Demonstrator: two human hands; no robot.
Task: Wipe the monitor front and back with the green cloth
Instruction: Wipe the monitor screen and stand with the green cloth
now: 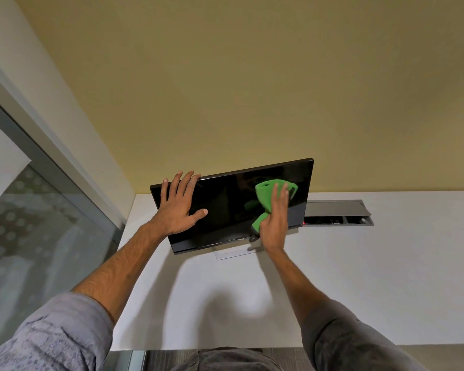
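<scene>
Green, 1 cloth (265, 194) under right hand (275, 223), 1 monitor (227, 207) under left hand (178, 206)

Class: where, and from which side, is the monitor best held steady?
Grip the monitor at its upper left edge, from the left, where the left hand rests: the panel is thin and tilted, and the right hand wipes the other side.
</scene>
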